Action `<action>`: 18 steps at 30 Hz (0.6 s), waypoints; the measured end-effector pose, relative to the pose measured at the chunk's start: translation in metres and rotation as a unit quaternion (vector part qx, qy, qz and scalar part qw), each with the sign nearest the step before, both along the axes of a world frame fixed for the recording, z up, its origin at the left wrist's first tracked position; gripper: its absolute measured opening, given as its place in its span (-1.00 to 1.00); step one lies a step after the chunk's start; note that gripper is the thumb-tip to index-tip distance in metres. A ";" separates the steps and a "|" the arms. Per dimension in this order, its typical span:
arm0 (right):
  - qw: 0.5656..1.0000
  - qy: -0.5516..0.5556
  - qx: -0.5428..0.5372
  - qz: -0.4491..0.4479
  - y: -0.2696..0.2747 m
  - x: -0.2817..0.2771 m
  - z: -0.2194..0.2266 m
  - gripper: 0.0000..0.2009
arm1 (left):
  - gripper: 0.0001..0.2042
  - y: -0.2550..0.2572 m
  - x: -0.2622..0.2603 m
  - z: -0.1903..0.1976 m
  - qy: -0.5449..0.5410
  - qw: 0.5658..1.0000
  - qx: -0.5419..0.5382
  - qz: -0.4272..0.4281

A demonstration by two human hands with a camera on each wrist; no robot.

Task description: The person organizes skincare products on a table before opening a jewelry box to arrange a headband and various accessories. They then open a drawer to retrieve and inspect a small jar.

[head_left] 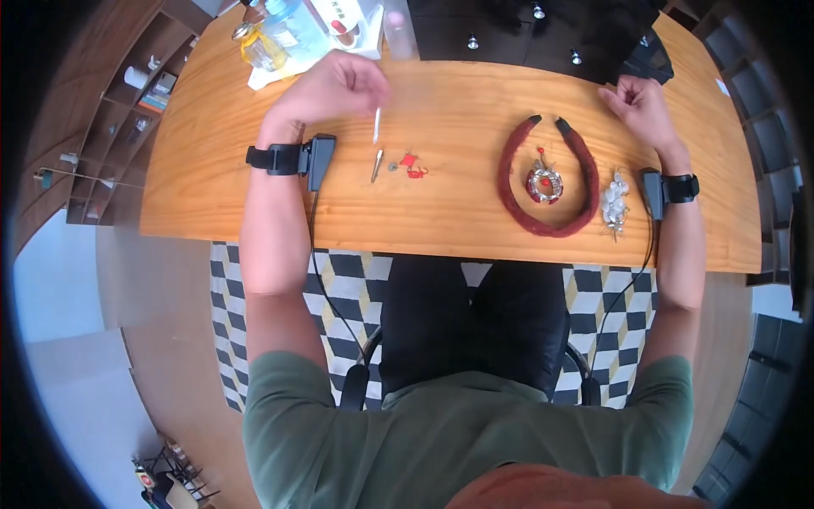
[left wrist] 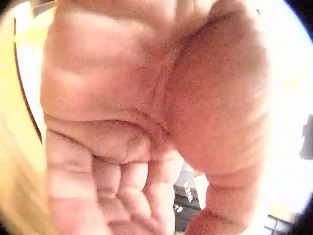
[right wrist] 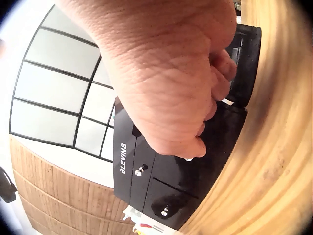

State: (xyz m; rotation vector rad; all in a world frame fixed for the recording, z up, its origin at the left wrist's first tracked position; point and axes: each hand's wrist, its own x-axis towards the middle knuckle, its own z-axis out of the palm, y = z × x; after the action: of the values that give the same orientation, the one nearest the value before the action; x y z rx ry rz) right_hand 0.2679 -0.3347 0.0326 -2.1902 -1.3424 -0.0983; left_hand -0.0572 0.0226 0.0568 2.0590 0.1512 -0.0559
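Note:
My left hand (head_left: 349,85) is raised over the left part of the table, pinching a thin white stick (head_left: 376,127) that hangs down from the fingertips. In the left wrist view the palm fills the picture with its fingers bent, and the stick is hidden. Just below the stick lies a slim silver pen-like tool (head_left: 376,166). Small red ornaments (head_left: 409,159) and a little grey piece (head_left: 393,167) are to its right. My right hand (head_left: 642,109) is at the far right, fingers curled, near the black drawer box (right wrist: 181,181); nothing shows in it.
A dark red headband (head_left: 507,188) lies around a silver and red bracelet (head_left: 544,183), with a clear beaded piece (head_left: 615,202) beside it. At the back left, a white tray (head_left: 263,78) holds a yellow-wrapped jar (head_left: 261,49) and a blue bottle (head_left: 292,30).

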 end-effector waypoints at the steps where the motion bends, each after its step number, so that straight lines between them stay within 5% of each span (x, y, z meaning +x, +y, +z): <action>1: 1.000 0.000 0.000 -0.004 -0.001 -0.003 -0.001 -0.54 | -0.91 0.000 0.002 -0.001 -0.072 0.995 -0.055 0.034; 5: 0.999 0.017 0.034 0.016 -0.002 -0.014 0.009 -0.55 | -0.91 -0.010 0.019 -0.014 -0.213 0.939 -0.264 0.053; 14: 0.985 0.099 0.099 0.103 0.006 -0.047 0.024 -0.65 | -0.86 -0.060 0.027 -0.014 -0.259 0.926 -0.271 0.052; 18: 0.960 0.182 0.154 0.147 0.016 -0.057 0.028 -0.89 | -0.83 -0.063 0.032 -0.019 -0.273 0.928 -0.249 0.058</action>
State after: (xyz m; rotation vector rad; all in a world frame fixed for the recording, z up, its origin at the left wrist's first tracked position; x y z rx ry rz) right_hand 0.2104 -0.3191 0.0610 -1.6345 -1.3204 0.1891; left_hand -0.0254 -0.0402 0.0382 1.4871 -0.0843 0.5027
